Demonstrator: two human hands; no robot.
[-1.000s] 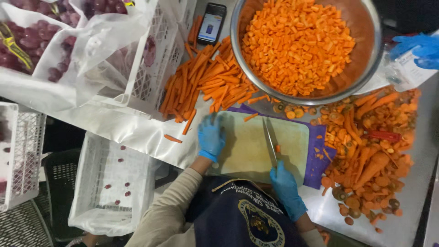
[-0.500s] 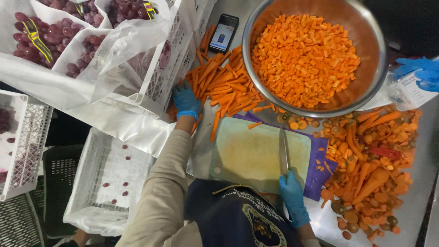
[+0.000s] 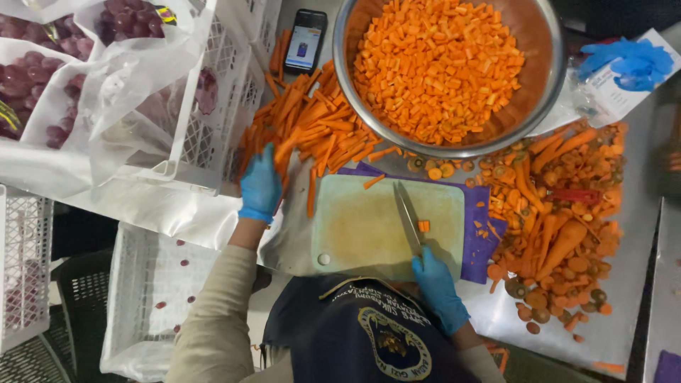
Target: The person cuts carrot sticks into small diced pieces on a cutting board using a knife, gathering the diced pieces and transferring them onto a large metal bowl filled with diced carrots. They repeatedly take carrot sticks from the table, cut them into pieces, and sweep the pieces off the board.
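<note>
- Compared with the view half a second earlier, the left hand [image 3: 259, 186], in a blue glove, sits in much the same place at the near edge of the pile of carrot sticks [image 3: 312, 124]; the knife [image 3: 407, 215] stays flat on the board, and one cut carrot piece [image 3: 423, 226] now lies just right of its blade.
- Left hand: fingers spread and curled over the lower-left sticks of the pile, touching them; whether any stick is actually gripped cannot be told.
- Right hand [image 3: 438, 287]: blue-gloved, clenched around the knife handle at the near edge of the pale green cutting board [image 3: 362, 227]; the blade points away from the person, across the board.
- Cutting board: rests on a purple mat [image 3: 482, 241] that shows along its far and right edges.
- Carrot sticks: heaped on the steel table [image 3: 624, 284] between a white slatted crate [image 3: 213, 142] and a large metal bowl [image 3: 546, 92].
- Metal bowl: filled with diced carrot [image 3: 440, 64], just beyond the board.
- Right of the board: a heap of carrot peelings and ends [image 3: 560, 206].
- Far edge: a phone [image 3: 305, 40] with a lit screen, beside the bowl.
- Left: bags of red grapes [image 3: 42, 78] in the crates.
- Upper right: a box of blue gloves [image 3: 624, 64].
</note>
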